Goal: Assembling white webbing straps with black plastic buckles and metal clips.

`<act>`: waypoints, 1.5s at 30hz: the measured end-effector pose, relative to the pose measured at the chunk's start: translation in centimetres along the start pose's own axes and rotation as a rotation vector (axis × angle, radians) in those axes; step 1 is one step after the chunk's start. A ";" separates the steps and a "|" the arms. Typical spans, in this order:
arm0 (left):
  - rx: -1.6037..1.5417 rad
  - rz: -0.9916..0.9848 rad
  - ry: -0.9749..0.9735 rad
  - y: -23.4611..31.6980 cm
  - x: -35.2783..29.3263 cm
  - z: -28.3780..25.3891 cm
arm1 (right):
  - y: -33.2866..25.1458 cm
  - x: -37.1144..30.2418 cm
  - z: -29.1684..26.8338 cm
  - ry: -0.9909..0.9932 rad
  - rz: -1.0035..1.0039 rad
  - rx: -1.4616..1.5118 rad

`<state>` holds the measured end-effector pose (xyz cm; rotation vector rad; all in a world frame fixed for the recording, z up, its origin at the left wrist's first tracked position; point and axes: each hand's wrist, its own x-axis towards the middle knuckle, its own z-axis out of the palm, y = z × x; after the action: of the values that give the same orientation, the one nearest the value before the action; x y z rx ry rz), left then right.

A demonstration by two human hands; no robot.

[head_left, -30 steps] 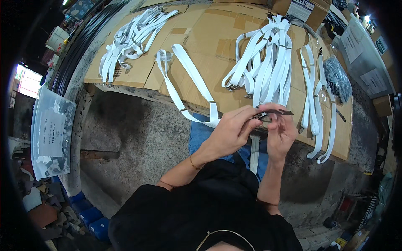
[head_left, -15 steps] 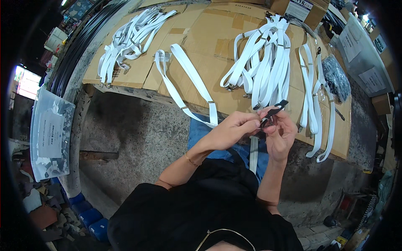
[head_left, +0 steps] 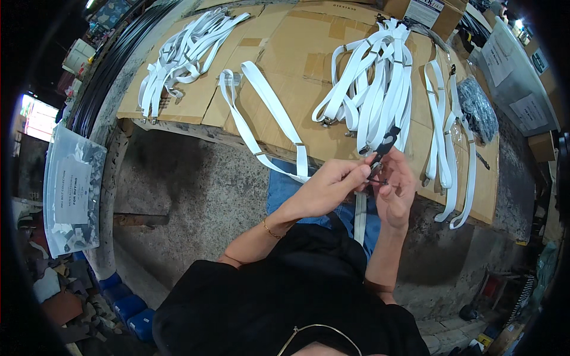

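Note:
Over the table's near edge, my left hand (head_left: 335, 185) pinches the lower part of a small black clip-like piece (head_left: 386, 144) between thumb and fingertips. My right hand (head_left: 396, 196) holds the same piece from the other side, fingers curled and thumb raised. The black piece points up and away; its lower end is partly hidden by the fingers. A white suspender strap (head_left: 273, 105) with metal slides loops across the table and runs under my left hand. Below the hands a pale strap (head_left: 360, 222) hangs over my jeans; its joining to the black piece is hidden.
Cardboard (head_left: 279, 44) covers the table. A big bundle of white straps (head_left: 383, 89) lies just beyond my hands, another bundle (head_left: 187, 50) at far left. Several straps (head_left: 442, 130) lie at right beside a plastic-wrapped bundle (head_left: 477, 111). A clear bag (head_left: 74, 190) hangs at left.
The black piece has turned more upright, its far end now pointing further up and left. My right fingers have shifted slightly around it; both hands keep their place.

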<state>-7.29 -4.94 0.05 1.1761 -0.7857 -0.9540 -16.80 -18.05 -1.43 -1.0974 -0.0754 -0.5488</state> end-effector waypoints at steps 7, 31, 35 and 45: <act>-0.298 -0.175 0.066 0.3 0.0 -0.2 | 0.6 0.0 1.9 0.107 -0.170 -0.198; -0.180 -0.075 0.060 -0.3 -0.1 0.1 | 2.9 0.3 2.1 0.264 -0.152 0.111; -0.083 0.016 0.156 -0.9 -0.3 0.9 | 2.7 0.7 3.1 0.309 -0.171 0.047; 0.091 0.073 0.157 -0.3 -1.1 1.4 | 1.9 1.0 2.8 0.106 -0.182 0.058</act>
<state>-9.10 -4.53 0.01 1.2763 -0.7473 -0.7626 -14.55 -15.40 -1.37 -1.0085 -0.0992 -0.7626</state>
